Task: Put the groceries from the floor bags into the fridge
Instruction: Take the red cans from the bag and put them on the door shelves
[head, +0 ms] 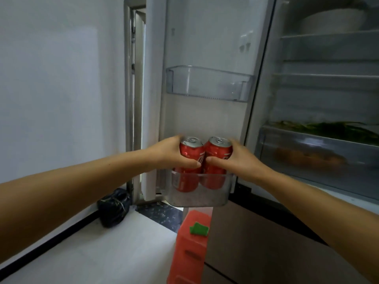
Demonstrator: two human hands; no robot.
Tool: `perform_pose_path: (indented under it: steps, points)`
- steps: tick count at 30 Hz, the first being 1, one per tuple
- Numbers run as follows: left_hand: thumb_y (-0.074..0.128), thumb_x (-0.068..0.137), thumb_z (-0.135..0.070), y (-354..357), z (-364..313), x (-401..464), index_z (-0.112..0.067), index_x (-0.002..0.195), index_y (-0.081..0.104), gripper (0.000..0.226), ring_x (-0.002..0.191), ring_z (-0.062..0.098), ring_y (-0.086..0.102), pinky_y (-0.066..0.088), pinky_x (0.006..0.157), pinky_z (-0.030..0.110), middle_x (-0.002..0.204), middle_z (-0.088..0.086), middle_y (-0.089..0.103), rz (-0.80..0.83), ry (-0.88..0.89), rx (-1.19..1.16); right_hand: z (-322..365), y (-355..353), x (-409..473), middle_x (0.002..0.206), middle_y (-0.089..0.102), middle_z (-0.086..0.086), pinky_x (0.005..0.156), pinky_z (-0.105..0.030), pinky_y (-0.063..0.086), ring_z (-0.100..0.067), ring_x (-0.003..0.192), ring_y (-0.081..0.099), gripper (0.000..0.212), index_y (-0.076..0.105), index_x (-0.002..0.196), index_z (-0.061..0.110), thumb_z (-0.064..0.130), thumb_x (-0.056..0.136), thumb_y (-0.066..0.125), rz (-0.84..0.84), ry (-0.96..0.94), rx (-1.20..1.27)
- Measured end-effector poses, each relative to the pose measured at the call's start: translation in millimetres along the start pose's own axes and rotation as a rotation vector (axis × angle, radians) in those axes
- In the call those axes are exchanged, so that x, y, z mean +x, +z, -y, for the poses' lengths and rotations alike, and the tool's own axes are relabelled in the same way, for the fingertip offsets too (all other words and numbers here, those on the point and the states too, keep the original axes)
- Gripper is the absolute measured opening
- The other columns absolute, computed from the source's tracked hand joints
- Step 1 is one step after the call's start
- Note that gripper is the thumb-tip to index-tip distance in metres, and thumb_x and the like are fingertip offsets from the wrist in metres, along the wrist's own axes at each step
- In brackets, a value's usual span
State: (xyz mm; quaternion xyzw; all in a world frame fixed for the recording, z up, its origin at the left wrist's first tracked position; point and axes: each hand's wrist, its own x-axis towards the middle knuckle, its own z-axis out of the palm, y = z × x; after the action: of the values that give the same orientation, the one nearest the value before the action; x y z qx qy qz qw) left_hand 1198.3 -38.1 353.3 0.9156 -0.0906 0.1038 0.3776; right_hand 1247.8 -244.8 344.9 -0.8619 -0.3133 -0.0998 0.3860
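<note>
Two red soda cans stand side by side in the lower clear door bin of the open fridge door. My left hand grips the left can, thumb across its front. My right hand grips the right can the same way. The bottoms of both cans show through the bin's front wall. Above it hangs an upper door bin with nothing visible inside.
The fridge interior is at the right, with glass shelves, a white bowl up top and a crisper drawer holding greens. On the floor lie a black bag by the wall and an orange-red crate below the door.
</note>
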Motion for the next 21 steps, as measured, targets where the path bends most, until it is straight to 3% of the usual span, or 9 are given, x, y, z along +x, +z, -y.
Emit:
perform_pose_path:
  steps: [2, 4, 10, 17, 21]
  points:
    - [0.084, 0.063, -0.038, 4, 3, -1, -0.022, 0.119, 0.053, 0.065, 0.097, 0.011, 0.066, 0.056, 0.088, 0.033, 0.106, -0.007, 0.068, 0.009, -0.028, 0.040, -6, 0, -2, 0.105, 0.064, 0.013, 0.089, -0.029, 0.052, -0.004, 0.096, 0.063, 0.053, 0.055, 0.113, 0.027, 0.042, 0.069, 0.081, 0.035, -0.008, -0.033]
    - [0.083, 0.066, -0.035, 6, 1, -5, -0.021, 0.113, 0.049, 0.059, 0.095, 0.011, 0.065, 0.053, 0.084, 0.028, 0.104, -0.007, 0.065, -0.015, -0.057, 0.076, -9, 0, -3, 0.106, 0.062, 0.012, 0.084, -0.024, 0.049, -0.006, 0.097, 0.061, 0.063, 0.052, 0.120, 0.023, 0.045, 0.068, 0.080, 0.062, -0.034, -0.068]
    - [0.079, 0.073, -0.035, 10, -12, -19, -0.021, 0.124, 0.043, 0.064, 0.098, 0.012, 0.062, 0.052, 0.082, 0.026, 0.113, -0.004, 0.061, -0.031, -0.108, 0.116, -14, 3, -2, 0.093, 0.060, 0.019, 0.068, -0.015, 0.045, 0.001, 0.086, 0.060, 0.044, 0.053, 0.106, 0.029, 0.054, 0.075, 0.071, 0.158, -0.080, -0.104]
    - [0.077, 0.075, -0.033, 27, -18, -36, -0.019, 0.136, 0.039, 0.074, 0.108, 0.009, 0.055, 0.045, 0.086, 0.019, 0.129, 0.000, 0.053, -0.219, -0.065, 0.158, -22, -1, -10, 0.122, 0.056, 0.001, 0.080, -0.024, 0.044, -0.009, 0.098, 0.053, 0.069, 0.040, 0.132, 0.017, 0.051, 0.078, 0.068, 0.130, -0.116, -0.082]
    - [0.076, 0.077, -0.033, 42, -15, -53, -0.017, 0.135, 0.041, 0.069, 0.119, 0.010, 0.046, 0.036, 0.096, 0.015, 0.133, 0.004, 0.045, -0.354, 0.009, 0.264, -25, 8, -18, 0.136, 0.044, -0.006, 0.099, -0.027, 0.041, -0.018, 0.121, 0.048, 0.069, 0.039, 0.137, 0.015, 0.042, 0.081, 0.069, 0.000, -0.234, -0.044]
